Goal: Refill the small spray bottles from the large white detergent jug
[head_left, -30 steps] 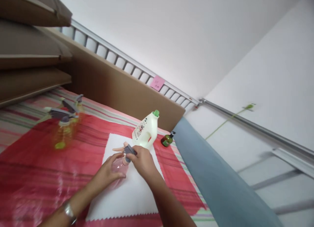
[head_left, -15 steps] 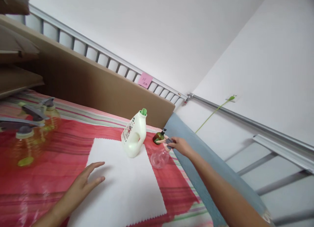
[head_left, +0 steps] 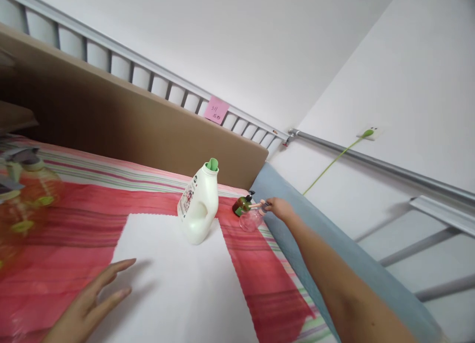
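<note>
Right hand (head_left: 281, 209) grips the pink spray bottle (head_left: 250, 220) by its top, likely setting it beside the green bottle (head_left: 241, 205), which needs a gentle letting-go; left hand (head_left: 89, 303) rests open on the white cloth (head_left: 178, 283), far away.

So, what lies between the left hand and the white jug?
In the head view, only a bare stretch of the white sheet lies between the left hand and the white jug.
</note>
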Demonstrator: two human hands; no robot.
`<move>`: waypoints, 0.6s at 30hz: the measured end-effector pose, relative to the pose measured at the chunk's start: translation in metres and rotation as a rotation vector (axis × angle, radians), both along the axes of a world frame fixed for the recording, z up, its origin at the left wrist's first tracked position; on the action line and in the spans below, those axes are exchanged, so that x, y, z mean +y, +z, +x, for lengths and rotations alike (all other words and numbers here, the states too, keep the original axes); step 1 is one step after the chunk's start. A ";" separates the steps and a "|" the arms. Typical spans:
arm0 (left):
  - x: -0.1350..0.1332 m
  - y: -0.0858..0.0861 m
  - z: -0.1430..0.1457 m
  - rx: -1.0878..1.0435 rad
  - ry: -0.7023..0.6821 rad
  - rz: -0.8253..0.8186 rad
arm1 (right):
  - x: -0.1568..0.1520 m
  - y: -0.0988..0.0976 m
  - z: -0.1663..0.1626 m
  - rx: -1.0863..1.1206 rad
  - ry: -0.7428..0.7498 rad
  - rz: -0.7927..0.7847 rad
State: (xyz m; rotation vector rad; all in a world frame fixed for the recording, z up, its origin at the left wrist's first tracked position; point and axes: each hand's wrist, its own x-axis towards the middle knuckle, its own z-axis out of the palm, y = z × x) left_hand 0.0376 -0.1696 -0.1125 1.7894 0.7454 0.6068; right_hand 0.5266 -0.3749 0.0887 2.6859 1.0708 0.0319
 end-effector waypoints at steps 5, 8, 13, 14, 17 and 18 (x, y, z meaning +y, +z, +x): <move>0.002 -0.010 -0.001 0.008 -0.020 -0.013 | 0.007 -0.016 0.016 -0.009 0.011 -0.047; 0.004 -0.014 -0.003 0.018 -0.017 -0.012 | 0.012 -0.012 0.024 0.001 0.022 -0.062; 0.004 -0.016 -0.003 0.029 -0.012 -0.023 | 0.016 -0.010 0.029 -0.007 0.028 -0.071; 0.004 -0.016 -0.003 0.029 -0.015 -0.027 | 0.015 -0.012 0.029 -0.013 0.031 -0.065; 0.003 -0.017 -0.002 0.021 -0.013 -0.040 | 0.013 -0.022 0.027 -0.029 0.037 -0.037; 0.003 -0.016 -0.001 0.017 -0.009 -0.042 | 0.011 -0.024 0.027 -0.032 0.035 -0.026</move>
